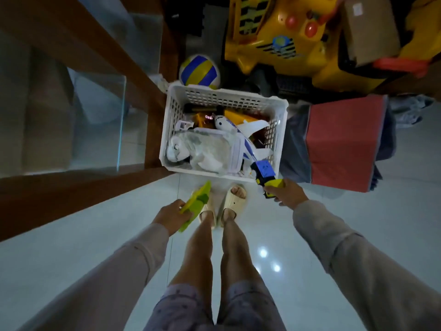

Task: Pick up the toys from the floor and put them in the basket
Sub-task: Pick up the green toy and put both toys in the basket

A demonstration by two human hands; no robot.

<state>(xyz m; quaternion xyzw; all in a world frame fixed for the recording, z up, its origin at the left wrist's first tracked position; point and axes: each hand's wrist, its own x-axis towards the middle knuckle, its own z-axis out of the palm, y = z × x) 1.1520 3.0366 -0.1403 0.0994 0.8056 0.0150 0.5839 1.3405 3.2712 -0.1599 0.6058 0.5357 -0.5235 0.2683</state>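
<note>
A white perforated plastic basket (281, 130) stands on the floor just beyond my feet. In it lie a white and blue toy airplane (241, 132), a grey plush animal (191, 149) and several other toys. My left hand (170, 215) grips a flat green toy (196, 203), held low in front of the basket's near edge. My right hand (287, 192) holds a blue, black and yellow toy (263, 173), whose front end hangs over the basket's near right corner.
A blue, yellow and white ball (199, 71) rests behind the basket. A big yellow ride-on vehicle (298, 41) fills the back right. A red fabric box (343, 142) sits right of the basket. A wooden and glass cabinet (90, 96) lines the left. The tiled floor is glossy.
</note>
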